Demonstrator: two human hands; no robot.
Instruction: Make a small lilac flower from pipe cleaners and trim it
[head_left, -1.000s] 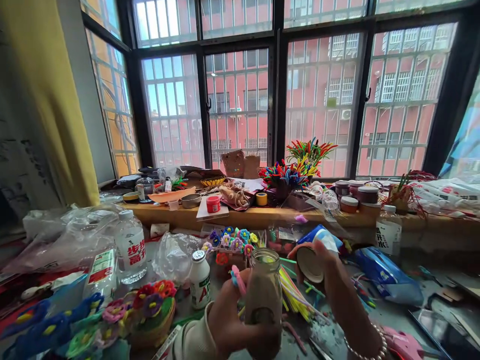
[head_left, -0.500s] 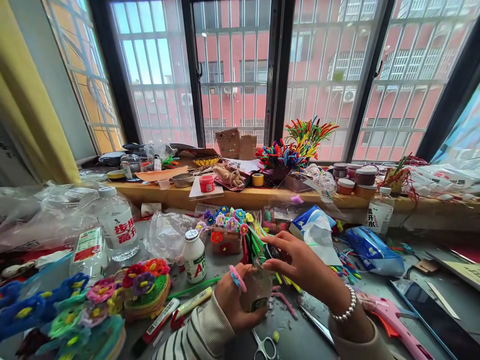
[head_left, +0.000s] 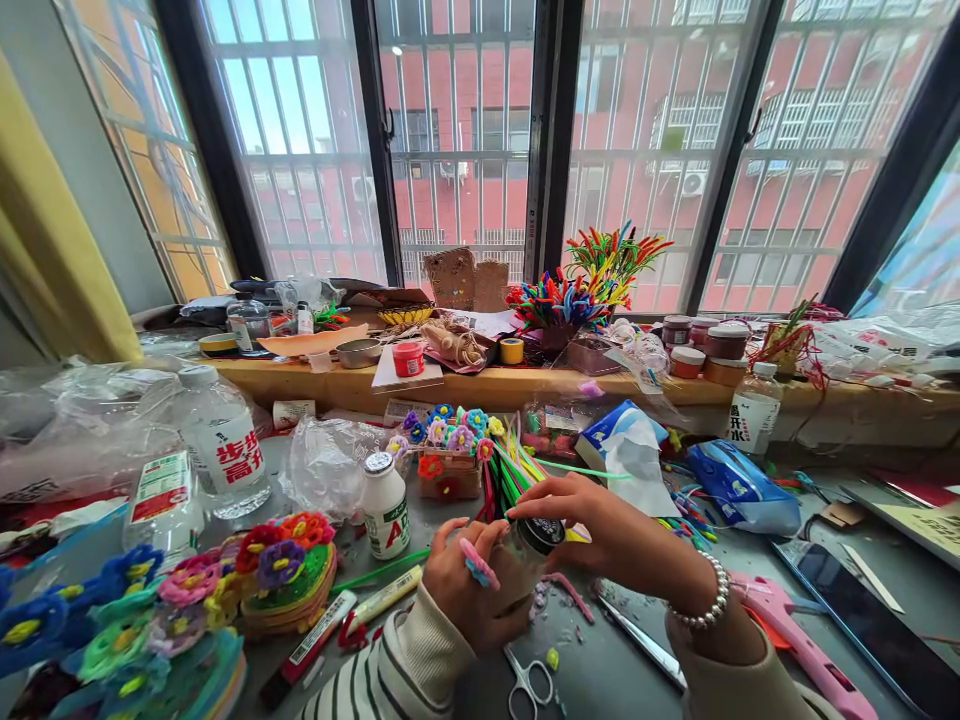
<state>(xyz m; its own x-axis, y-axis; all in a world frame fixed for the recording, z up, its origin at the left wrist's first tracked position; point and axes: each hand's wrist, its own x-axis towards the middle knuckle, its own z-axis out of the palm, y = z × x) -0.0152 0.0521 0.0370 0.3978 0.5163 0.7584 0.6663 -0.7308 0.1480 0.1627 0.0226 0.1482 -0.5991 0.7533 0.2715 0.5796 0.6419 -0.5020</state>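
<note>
Barred windows [head_left: 459, 190] stand over a messy gray table [head_left: 615, 690]. I see a clear glass jar [head_left: 520, 572] held near some small scissors [head_left: 528, 683]. It leans a little, its long side slanting, with the dark lid [head_left: 541, 533] up and toward the right. The left hand [head_left: 466, 590] hugs the jar; the right hand [head_left: 600, 525] grips the lid from above.
</note>
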